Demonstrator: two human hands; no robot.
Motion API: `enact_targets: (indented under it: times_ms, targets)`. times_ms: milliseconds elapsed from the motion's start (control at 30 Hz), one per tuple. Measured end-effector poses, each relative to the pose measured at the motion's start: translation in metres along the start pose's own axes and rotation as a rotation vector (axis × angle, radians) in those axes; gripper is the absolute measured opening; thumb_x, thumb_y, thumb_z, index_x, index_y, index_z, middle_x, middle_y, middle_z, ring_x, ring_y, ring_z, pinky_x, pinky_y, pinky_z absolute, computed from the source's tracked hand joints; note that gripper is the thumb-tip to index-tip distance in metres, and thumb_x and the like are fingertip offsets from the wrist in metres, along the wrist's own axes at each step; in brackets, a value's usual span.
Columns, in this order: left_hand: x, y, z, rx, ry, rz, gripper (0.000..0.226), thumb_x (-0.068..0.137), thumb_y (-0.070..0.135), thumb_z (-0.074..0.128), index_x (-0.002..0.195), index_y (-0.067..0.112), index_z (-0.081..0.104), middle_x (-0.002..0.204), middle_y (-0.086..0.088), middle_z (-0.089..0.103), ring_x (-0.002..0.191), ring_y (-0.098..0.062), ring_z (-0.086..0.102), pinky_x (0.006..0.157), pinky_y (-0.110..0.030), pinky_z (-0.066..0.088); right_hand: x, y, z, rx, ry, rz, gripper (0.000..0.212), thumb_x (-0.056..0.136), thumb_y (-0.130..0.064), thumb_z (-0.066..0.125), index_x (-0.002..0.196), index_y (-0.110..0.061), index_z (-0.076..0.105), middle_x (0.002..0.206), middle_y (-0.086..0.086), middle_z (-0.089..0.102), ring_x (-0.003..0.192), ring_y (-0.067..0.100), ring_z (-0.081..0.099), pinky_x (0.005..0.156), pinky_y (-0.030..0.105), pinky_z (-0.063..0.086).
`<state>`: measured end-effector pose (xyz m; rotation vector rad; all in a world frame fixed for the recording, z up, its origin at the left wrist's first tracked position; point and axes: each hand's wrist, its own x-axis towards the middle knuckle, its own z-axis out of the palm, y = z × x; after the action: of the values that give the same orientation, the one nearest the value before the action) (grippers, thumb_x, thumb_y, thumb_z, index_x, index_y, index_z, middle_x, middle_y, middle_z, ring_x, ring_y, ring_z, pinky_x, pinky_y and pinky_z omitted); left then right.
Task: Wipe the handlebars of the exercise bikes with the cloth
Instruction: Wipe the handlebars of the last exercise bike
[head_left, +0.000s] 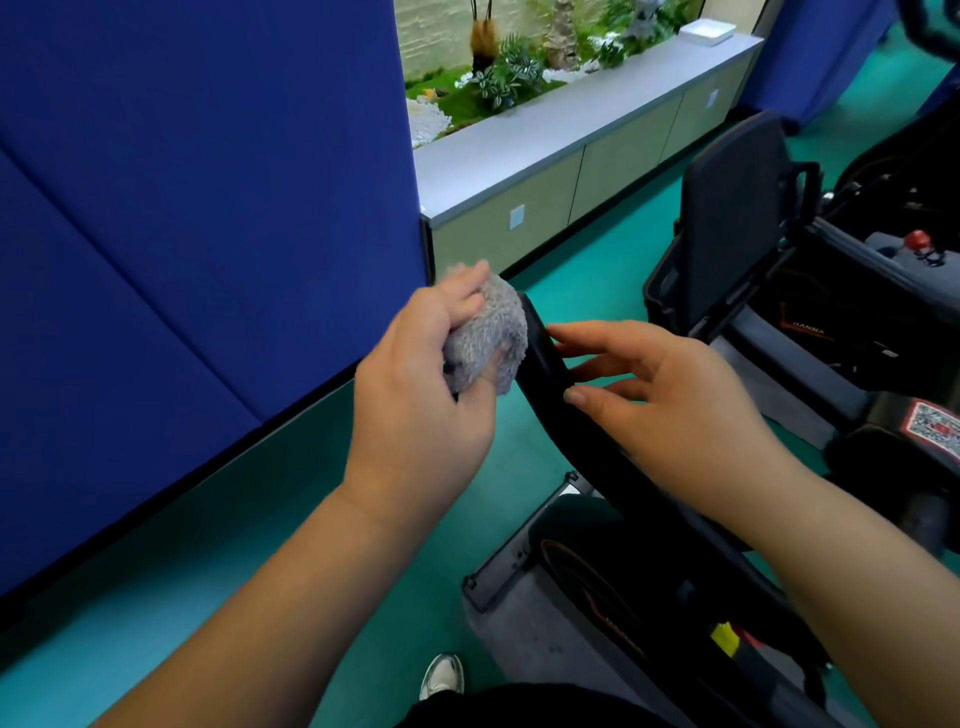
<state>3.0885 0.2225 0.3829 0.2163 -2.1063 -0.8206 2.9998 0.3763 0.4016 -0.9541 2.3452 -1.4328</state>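
Observation:
A black curved handlebar of the near exercise bike rises through the middle of the view. My left hand is bunched around a fluffy grey cloth, which presses against the left side of the handlebar's upper end. On the bar's right side, my right hand rests with fingers spread, thumb and fingertips touching the bar without wrapping it. The lower part of the handlebar is hidden behind my right wrist.
A blue partition panel stands close on the left. The bike's grey base sits on the green floor below. A second machine with a black seat stands to the right. A low counter with plants runs behind.

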Motion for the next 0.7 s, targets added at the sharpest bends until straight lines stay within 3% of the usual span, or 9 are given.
enact_targets:
  times_ms: [133,267,433,567,700]
  targets:
    - [-0.030,-0.002,0.007,0.066,0.044,-0.072,0.028,0.084,0.014,0.069,0.108,0.003,0.057,0.119,-0.006,0.062,0.112,-0.016,0.057,0.097,-0.021,0.045,-0.006,0.004,-0.003,-0.008,-0.025,-0.007,0.050,0.083,-0.001,0.067,0.116,-0.038,0.064,0.107,-0.018,0.064,0.093,-0.001,0.062,0.083,0.019,0.053]
    - [-0.042,0.008,0.021,0.001,0.079,-0.158,0.032,0.084,0.026,0.069,0.109,0.016,0.052,0.121,0.003,0.058,0.114,-0.013,0.057,0.097,-0.023,0.045,-0.007,0.004,-0.007,-0.010,-0.072,-0.021,0.052,0.084,0.000,0.065,0.118,-0.040,0.062,0.110,-0.018,0.062,0.094,-0.002,0.062,0.083,0.017,0.053]
    - [-0.057,0.017,0.037,0.001,0.252,-0.227,0.030,0.077,0.006,0.076,0.105,0.005,0.065,0.112,0.000,0.065,0.106,-0.012,0.063,0.092,-0.034,0.052,-0.005,0.009,-0.009,-0.005,-0.095,-0.041,0.054,0.083,0.003,0.065,0.120,-0.037,0.062,0.108,-0.017,0.063,0.094,0.000,0.063,0.084,0.022,0.055]
    - [-0.093,0.035,0.050,-0.006,0.184,-0.176,0.039,0.071,-0.006,0.072,0.109,0.002,0.068,0.118,-0.011,0.065,0.112,-0.015,0.062,0.096,-0.036,0.050,-0.007,0.015,-0.014,-0.030,-0.136,-0.055,0.055,0.084,0.004,0.063,0.122,-0.035,0.060,0.111,-0.015,0.063,0.098,-0.001,0.062,0.086,0.021,0.054]
    - [-0.070,0.027,0.039,0.071,0.201,-0.119,0.042,0.073,-0.010,0.070,0.113,0.002,0.068,0.116,-0.010,0.065,0.110,-0.014,0.060,0.099,-0.032,0.048,-0.011,0.018,-0.018,-0.043,-0.141,-0.044,0.053,0.087,0.006,0.058,0.114,-0.040,0.061,0.108,-0.015,0.065,0.095,0.002,0.064,0.090,0.021,0.052]
